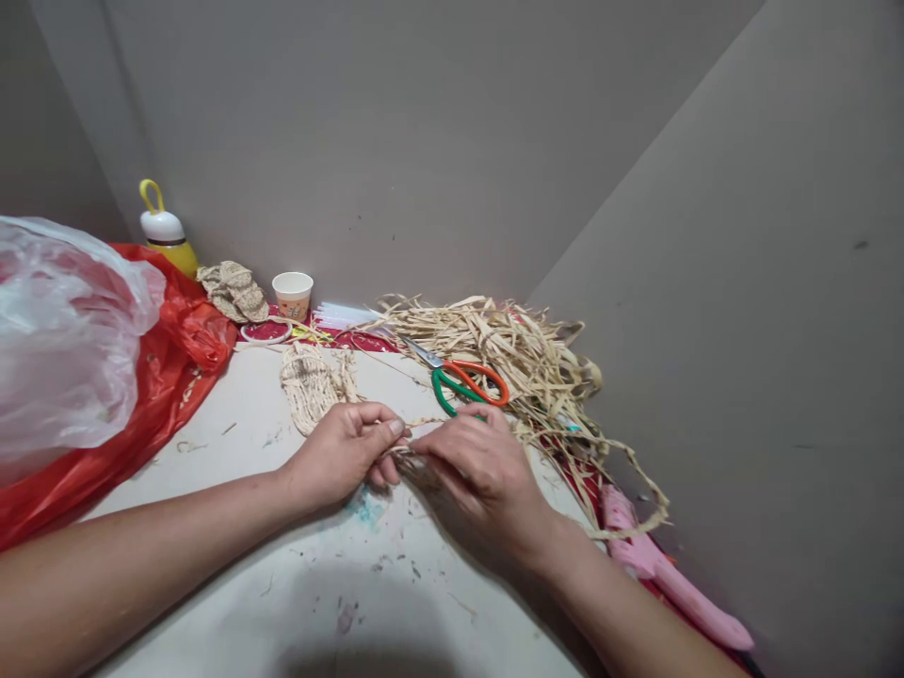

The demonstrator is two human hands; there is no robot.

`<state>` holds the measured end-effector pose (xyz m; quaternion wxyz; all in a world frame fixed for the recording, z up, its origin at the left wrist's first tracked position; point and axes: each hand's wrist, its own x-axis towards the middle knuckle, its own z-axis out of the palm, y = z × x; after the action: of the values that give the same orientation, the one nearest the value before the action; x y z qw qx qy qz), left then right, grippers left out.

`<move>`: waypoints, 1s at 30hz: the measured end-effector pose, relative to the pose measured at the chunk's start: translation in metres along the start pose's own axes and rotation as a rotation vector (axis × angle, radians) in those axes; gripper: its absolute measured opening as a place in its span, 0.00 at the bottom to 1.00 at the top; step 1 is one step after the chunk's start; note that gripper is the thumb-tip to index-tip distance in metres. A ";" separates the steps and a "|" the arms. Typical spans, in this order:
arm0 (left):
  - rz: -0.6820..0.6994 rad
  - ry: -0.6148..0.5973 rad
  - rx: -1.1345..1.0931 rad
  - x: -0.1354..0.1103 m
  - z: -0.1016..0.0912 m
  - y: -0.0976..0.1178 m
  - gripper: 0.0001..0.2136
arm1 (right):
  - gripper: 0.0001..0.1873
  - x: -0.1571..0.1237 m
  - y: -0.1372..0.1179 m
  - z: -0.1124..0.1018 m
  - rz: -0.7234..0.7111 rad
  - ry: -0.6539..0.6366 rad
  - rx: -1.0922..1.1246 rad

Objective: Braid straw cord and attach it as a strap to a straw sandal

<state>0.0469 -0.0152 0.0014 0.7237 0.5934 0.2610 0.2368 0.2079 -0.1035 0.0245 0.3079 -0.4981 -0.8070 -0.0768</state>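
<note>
Centrally: left hand [346,454] and right hand [481,468], both pinching one thin pale dried-straw strand [422,422] just above the scuffed white bench [297,584], near green-and-orange-handled scissors [470,381]; seemingly mid-twist, calling for steady tension between fingertips.

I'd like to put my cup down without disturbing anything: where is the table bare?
Bare tabletop lies between the red bag and the left hand, in front of the woven sandal, and again at the near edge between the forearms. Left hand and right hand pinch a straw strand. Crowded: back and right, with straw pile, scissors and pink glue gun.
</note>
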 end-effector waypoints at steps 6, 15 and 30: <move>0.017 -0.042 0.029 -0.007 0.003 -0.002 0.16 | 0.06 0.001 0.004 -0.003 -0.066 0.072 -0.027; 0.048 -0.002 -0.063 -0.011 0.006 -0.002 0.17 | 0.12 -0.005 0.005 0.001 -0.077 0.067 0.119; 0.179 -0.008 -0.007 -0.013 0.005 0.003 0.12 | 0.10 -0.001 0.003 -0.002 0.320 0.066 0.265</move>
<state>0.0398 -0.0266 0.0066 0.7028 0.6126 0.2034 0.2991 0.2117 -0.1041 0.0248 0.4054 -0.5721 -0.7101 0.0637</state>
